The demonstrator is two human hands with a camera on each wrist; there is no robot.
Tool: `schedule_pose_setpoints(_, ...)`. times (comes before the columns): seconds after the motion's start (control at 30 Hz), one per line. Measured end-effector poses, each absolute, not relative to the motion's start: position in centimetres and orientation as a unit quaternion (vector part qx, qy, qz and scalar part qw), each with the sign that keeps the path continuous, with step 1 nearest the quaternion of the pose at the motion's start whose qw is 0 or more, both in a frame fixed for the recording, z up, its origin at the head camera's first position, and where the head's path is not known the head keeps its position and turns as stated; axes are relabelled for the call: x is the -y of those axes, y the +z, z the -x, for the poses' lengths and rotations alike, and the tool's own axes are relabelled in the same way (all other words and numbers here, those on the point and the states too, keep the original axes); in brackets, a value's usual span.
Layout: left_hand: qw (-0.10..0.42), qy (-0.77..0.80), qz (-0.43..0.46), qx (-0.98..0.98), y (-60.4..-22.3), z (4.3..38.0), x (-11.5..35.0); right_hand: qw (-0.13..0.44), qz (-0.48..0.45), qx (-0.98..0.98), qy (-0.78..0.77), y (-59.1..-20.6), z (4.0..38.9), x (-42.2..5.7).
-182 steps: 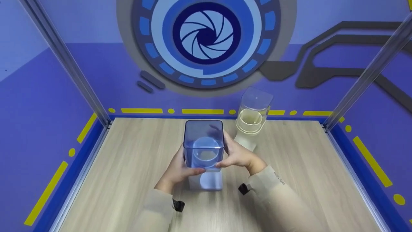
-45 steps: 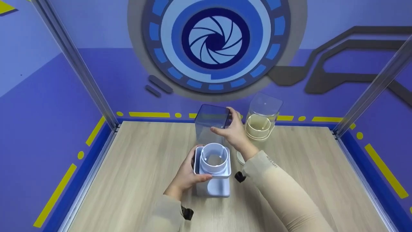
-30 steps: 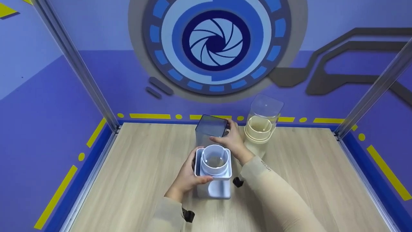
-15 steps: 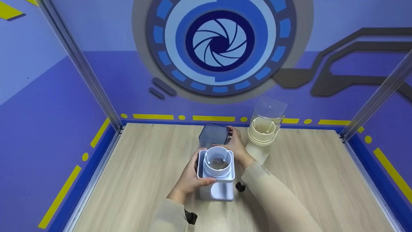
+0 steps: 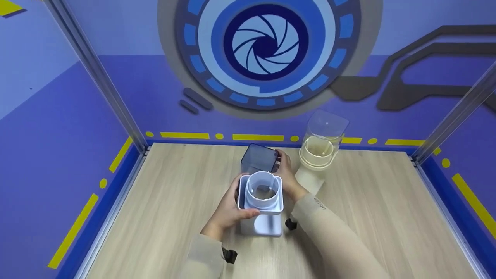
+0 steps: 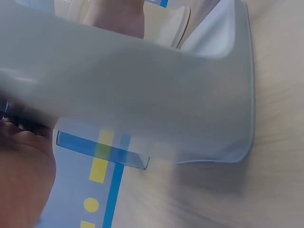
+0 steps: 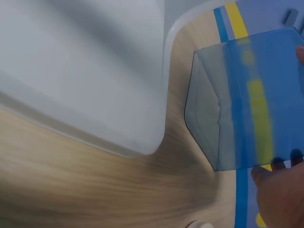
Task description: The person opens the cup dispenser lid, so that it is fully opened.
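My left hand [image 5: 229, 209] grips the white base [image 5: 260, 201] mid-tabletop [image 5: 162, 217]. My right hand [image 5: 286, 174] grips the tinted tank [image 5: 259, 159], just behind the base. I'd best lower the tank level, clear of the cream dispenser [image 5: 319, 151].

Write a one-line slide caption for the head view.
Left hand holds the white dispenser base; right hand grips the blue-tinted clear container behind it.
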State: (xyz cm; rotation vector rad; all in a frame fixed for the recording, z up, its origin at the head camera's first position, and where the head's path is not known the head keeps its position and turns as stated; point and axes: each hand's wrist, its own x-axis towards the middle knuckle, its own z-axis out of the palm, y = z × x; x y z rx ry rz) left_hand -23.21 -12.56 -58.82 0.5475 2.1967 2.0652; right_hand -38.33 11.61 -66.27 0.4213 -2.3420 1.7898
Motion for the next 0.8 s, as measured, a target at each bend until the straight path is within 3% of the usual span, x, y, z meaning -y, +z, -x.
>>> schedule_pose_setpoints(0.13, 0.045, 0.664, -0.179, -0.724, -58.3, 23.2, 12.6, 0.093, -0.148, 0.796, 0.58, -67.4, 39.0, -12.0)
schedule_pose_setpoints(0.5, 0.066, 0.66, -0.171, -0.728, -57.4, 23.4, 12.5, 0.028, -0.144, 0.781, 0.607, -62.4, 35.9, -12.4)
schedule_pose_setpoints(0.8, 0.03, 0.667, -0.197, -0.718, -57.0, 22.5, 12.9, 0.005, -0.126, 0.753, 0.645, -61.1, 33.1, -13.6)
